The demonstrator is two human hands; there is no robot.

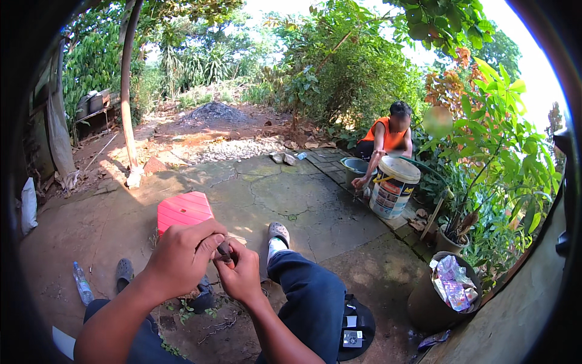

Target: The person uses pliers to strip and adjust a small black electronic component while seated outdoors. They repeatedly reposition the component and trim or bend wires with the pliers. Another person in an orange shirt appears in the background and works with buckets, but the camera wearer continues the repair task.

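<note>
In front of my body, both hands meet around a small dark brown object [224,250] with an orange-brown lower part. Its kind I cannot make out, as fingers cover most of it. My left hand [182,258] is closed, thumb and fingers pinching its upper end. My right hand [240,276] is closed around its lower side. Beneath them, between my legs, a black plant bag [202,298] is partly hidden by my forearms, with thin stems and green leaves [185,312] on the ground beside it. A red plastic stool [185,210] stands just beyond my left hand.
A clear bottle [83,284] lies at left. At right are a bin of wrappers [451,285] and a round black item [357,324] bearing small devices. Further off, a person in orange [382,136] crouches by a white bucket [395,188] and a grey basin [353,170].
</note>
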